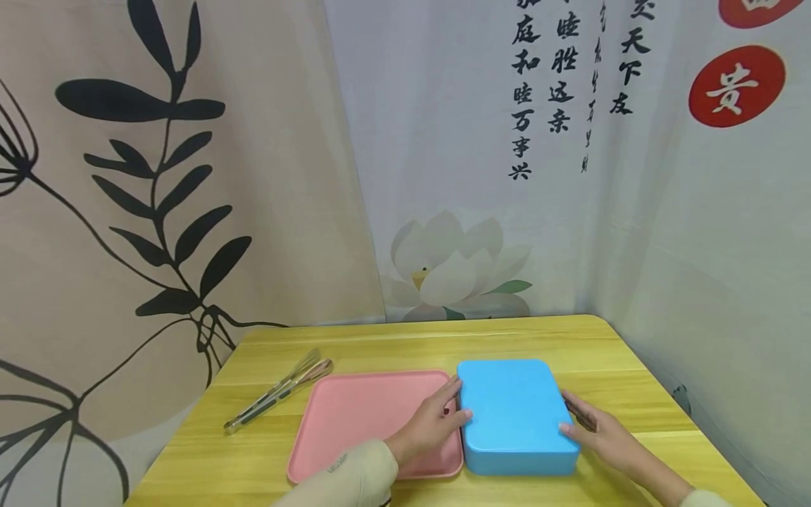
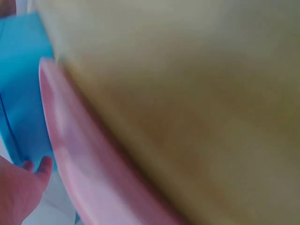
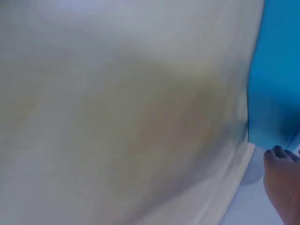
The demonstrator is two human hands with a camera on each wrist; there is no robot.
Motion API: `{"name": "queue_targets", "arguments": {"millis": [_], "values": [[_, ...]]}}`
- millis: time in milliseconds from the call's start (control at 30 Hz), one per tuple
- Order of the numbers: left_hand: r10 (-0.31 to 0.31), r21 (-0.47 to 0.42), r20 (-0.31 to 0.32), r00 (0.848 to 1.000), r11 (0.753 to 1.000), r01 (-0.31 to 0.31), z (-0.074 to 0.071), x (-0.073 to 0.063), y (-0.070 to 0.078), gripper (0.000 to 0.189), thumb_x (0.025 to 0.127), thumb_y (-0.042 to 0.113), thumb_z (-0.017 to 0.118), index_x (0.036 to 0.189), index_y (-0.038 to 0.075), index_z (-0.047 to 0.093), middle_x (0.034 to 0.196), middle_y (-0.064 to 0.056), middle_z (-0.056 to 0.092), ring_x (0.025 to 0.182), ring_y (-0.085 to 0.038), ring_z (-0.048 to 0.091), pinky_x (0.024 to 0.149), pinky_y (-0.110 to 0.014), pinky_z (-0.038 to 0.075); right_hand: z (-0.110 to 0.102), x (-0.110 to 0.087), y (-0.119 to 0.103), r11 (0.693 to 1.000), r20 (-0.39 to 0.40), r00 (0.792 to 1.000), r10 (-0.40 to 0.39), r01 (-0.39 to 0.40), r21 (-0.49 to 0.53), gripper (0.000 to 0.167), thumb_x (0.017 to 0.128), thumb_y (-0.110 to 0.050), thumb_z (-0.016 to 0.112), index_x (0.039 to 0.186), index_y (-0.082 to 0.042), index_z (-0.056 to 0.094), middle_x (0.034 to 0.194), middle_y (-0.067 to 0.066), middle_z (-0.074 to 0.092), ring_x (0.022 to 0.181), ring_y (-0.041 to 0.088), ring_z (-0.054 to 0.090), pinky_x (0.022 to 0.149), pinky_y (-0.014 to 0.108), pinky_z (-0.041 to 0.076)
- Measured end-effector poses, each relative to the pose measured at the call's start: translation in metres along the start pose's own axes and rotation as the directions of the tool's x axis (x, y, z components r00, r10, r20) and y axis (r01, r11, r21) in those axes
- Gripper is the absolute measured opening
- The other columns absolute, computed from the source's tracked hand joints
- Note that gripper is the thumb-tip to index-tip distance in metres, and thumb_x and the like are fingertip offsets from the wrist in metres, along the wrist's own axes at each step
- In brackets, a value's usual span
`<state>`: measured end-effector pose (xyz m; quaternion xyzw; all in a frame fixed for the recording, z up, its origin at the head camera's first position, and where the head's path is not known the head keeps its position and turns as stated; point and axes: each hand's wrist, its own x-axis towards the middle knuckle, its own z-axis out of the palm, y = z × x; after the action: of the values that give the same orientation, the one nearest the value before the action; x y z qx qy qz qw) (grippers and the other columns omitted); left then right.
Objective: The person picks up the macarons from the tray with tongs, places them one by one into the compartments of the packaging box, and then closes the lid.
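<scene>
A blue box (image 1: 516, 412) with rounded corners sits on the wooden table, a smooth flat face upward. Along its left side, my left hand (image 1: 434, 420) holds it, with the thumb at the upper edge. The right hand (image 1: 598, 431) grips the opposite side, thumb on the top edge and fingers down against the side wall. Beneath my left hand and forearm lies a pink tray (image 1: 361, 415), its right rim beside the box. In the left wrist view the tray's pale pink rim (image 2: 70, 126) overlaps the blue box (image 2: 26, 84). The right wrist view catches fingers (image 3: 281, 154) at a box corner.
Metal tongs (image 1: 279, 394) lie at an angle on the table (image 1: 393, 345), left of the tray. A printed cloth (image 1: 279, 176) with plants and characters hangs behind the table and along its right side.
</scene>
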<state>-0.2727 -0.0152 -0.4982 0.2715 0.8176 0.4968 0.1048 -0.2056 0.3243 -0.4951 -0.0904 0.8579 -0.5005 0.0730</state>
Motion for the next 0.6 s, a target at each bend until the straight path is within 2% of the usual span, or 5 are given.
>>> {"name": "queue_targets", "arguments": {"millis": [133, 300, 433, 600], "values": [[-0.020, 0.064, 0.014, 1.000, 0.998, 0.019, -0.005, 0.014, -0.004, 0.068, 0.101, 0.039, 0.056, 0.156, 0.009, 0.028, 0.164, -0.004, 0.019, 0.147, -0.026, 0.022, 0.113, -0.050, 0.028, -0.002, 0.016, -0.003, 0.995, -0.029, 0.999, -0.044, 0.041, -0.092, 0.077, 0.101, -0.033, 0.058, 0.153, 0.009, 0.019, 0.154, 0.034, 0.022, 0.140, 0.051, 0.023, 0.107, 0.055, 0.030], [-0.022, 0.139, 0.034, 0.999, 0.990, 0.017, -0.008, 0.018, -0.009, 0.069, 0.101, 0.044, 0.054, 0.156, 0.011, 0.029, 0.163, 0.001, 0.020, 0.147, -0.024, 0.021, 0.114, -0.049, 0.025, -0.006, 0.023, -0.007, 0.981, -0.021, 0.997, -0.076, 0.071, -0.179, 0.074, 0.101, -0.031, 0.059, 0.150, 0.011, 0.025, 0.153, 0.035, 0.025, 0.137, 0.052, 0.028, 0.105, 0.057, 0.033], [-0.027, 0.135, 0.030, 0.999, 0.991, 0.022, -0.009, 0.018, -0.008, 0.068, 0.101, 0.044, 0.055, 0.156, 0.011, 0.030, 0.163, 0.003, 0.021, 0.146, -0.022, 0.024, 0.113, -0.048, 0.028, -0.010, 0.025, -0.007, 0.975, 0.002, 0.997, -0.083, 0.081, -0.208, 0.074, 0.100, -0.034, 0.059, 0.150, 0.010, 0.027, 0.153, 0.034, 0.025, 0.138, 0.053, 0.027, 0.105, 0.058, 0.033], [-0.037, 0.127, 0.031, 0.999, 0.991, 0.032, -0.010, 0.019, -0.009, 0.069, 0.101, 0.044, 0.056, 0.156, 0.011, 0.030, 0.163, 0.003, 0.020, 0.146, -0.023, 0.025, 0.113, -0.047, 0.029, -0.010, 0.027, -0.007, 0.983, 0.019, 0.999, -0.049, 0.051, -0.178, 0.076, 0.100, -0.035, 0.059, 0.151, 0.010, 0.024, 0.154, 0.033, 0.024, 0.138, 0.052, 0.027, 0.105, 0.058, 0.033]]}}
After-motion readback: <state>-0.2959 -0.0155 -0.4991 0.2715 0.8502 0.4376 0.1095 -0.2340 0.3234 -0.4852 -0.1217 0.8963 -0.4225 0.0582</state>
